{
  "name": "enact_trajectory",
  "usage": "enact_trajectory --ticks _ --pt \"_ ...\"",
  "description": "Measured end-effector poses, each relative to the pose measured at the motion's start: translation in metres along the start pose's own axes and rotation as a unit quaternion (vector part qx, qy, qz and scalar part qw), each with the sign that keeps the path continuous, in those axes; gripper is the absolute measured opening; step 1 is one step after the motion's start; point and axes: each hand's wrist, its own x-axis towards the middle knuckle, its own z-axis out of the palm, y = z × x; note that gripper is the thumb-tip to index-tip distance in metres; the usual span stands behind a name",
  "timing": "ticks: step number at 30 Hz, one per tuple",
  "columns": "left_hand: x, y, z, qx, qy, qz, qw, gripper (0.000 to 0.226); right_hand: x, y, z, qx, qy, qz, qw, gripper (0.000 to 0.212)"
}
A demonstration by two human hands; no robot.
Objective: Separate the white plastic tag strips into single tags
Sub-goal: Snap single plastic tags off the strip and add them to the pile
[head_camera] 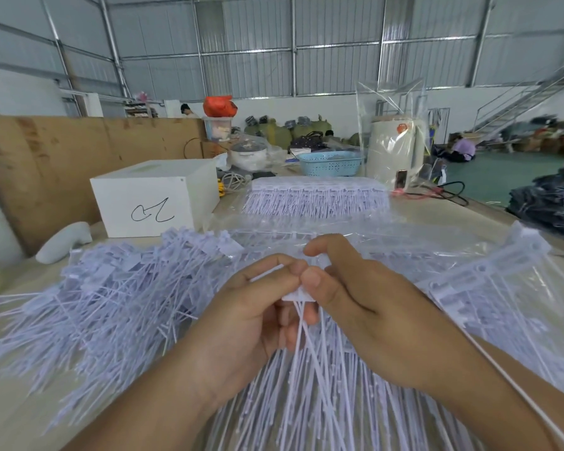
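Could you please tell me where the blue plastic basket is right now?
In the head view, the blue basket sits far back on the table, right of centre, between the lidded pot and the cream appliance.

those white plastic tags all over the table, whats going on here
A person is splitting a white tag strip into single tags. The left hand and the right hand both pinch it at its flat top, thumbs close together, with the thin tails hanging down between the hands. A loose heap of tags lies to the left. Joined strips lie to the right, and a neat stack of strips sits farther back beside a white box.
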Motion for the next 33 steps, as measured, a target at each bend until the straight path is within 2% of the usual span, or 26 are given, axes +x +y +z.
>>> enact_trajectory --ticks 3,4,6,7,8,10,11,13,15,18,23,25,29,33 --pt "0.001 -0.001 -0.001 0.027 -0.011 0.018 0.999 0.012 0.001 -0.002 0.000 0.046 0.005 0.003 0.999 0.063" --pt "0.002 -0.001 -0.001 0.039 -0.009 0.025 0.999 0.015 0.012 0.000 0.003 0.049 0.010 0.010 0.999 0.056" --pt "0.002 -0.003 -0.001 0.052 -0.014 0.037 0.998 0.023 0.025 0.008 0.005 0.096 0.042 0.052 0.993 0.019" --pt "0.002 -0.005 -0.002 0.057 -0.024 0.042 0.997 0.032 0.031 0.010 0.008 0.109 0.043 0.075 0.990 0.014" --pt "0.001 -0.006 -0.002 0.067 -0.032 0.045 0.996 0.040 0.035 0.012 0.012 0.132 0.030 0.064 0.989 0.016" --pt "0.000 -0.008 -0.003 0.088 -0.030 0.052 0.994 0.030 0.039 0.009 0.020 0.121 0.038 0.052 0.991 0.022" --pt "0.001 -0.008 -0.003 0.095 -0.018 0.053 0.994 0.022 0.036 0.003 0.018 0.107 0.046 0.074 0.990 0.035" --pt "0.002 -0.007 -0.003 0.111 0.017 0.058 0.992 0.018 0.024 0.001 0.012 0.052 0.034 0.044 0.997 0.068" --pt "0.003 -0.005 -0.006 0.121 0.048 0.067 0.989 0.020 0.010 0.000 0.006 -0.026 0.023 0.001 0.999 0.076" --pt "0.003 -0.003 -0.009 0.129 0.078 0.072 0.986 0.024 -0.004 -0.002 -0.003 -0.086 0.044 -0.054 0.994 0.074" --pt "0.003 -0.003 -0.003 0.143 0.046 0.056 0.987 0.038 0.001 -0.002 -0.001 -0.068 0.057 -0.038 0.995 0.074" --pt "0.002 -0.002 -0.002 0.150 0.053 0.076 0.984 0.034 0.000 -0.001 0.001 -0.052 0.053 -0.038 0.997 0.071" --pt "0.004 0.001 -0.004 0.139 0.138 0.087 0.977 0.016 -0.002 -0.004 0.003 -0.071 0.083 -0.045 0.993 0.068" --pt "0.007 0.005 -0.009 0.117 0.210 0.102 0.965 0.009 -0.001 -0.006 0.000 -0.125 0.126 -0.024 0.984 0.065"
